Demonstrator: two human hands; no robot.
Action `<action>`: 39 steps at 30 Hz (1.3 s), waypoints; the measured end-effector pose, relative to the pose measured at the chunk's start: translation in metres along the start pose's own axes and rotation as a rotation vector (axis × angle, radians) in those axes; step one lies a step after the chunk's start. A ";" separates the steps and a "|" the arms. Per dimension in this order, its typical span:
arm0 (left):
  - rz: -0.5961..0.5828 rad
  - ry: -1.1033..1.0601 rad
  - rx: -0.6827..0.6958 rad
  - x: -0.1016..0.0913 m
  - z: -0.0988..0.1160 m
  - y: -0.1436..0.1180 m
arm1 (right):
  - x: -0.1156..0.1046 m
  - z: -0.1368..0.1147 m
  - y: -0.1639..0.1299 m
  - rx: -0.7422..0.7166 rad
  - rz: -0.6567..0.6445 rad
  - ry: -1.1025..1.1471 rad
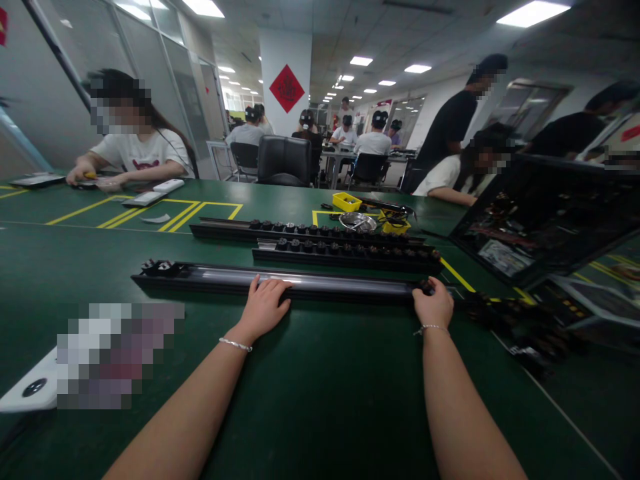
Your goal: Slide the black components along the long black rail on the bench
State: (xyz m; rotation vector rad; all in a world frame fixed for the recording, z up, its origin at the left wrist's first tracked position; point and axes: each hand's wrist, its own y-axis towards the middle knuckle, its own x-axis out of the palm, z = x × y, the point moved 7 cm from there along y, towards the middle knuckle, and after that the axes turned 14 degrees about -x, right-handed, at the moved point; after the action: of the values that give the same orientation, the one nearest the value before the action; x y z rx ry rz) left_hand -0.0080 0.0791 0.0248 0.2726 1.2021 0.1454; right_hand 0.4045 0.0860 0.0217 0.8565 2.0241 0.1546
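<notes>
A long black track rail (340,283) with a shiny channel lies across the green table in front of me. Two small black parts (163,265) sit in its left end. My left hand (267,303) rests on the rail's near edge, fingers stretched over the channel and holding nothing. At the rail's right end, my right hand (435,303) is closed, thumb and fingers pinching a small black part (427,287), mostly hidden. Behind lie a shorter black rail (345,257) and a longer black rail (220,230), both carrying rows of similar black parts.
Loose black parts (530,333) lie to the right, near a tilted dark screen-like panel (545,220). A yellow bin (347,202) and a metal bowl (357,222) stand behind the rails. A white device (30,387), partly blurred, lies at left. Co-workers sit across the table.
</notes>
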 end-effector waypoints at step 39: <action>0.009 0.025 0.018 0.003 0.001 0.001 | -0.006 0.027 0.018 -0.089 0.113 0.050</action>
State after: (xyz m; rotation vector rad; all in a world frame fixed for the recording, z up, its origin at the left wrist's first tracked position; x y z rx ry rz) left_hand -0.0063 0.0801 0.0230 0.2930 1.2278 0.1461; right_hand 0.4370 0.0898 0.0175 0.9186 2.0000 0.3300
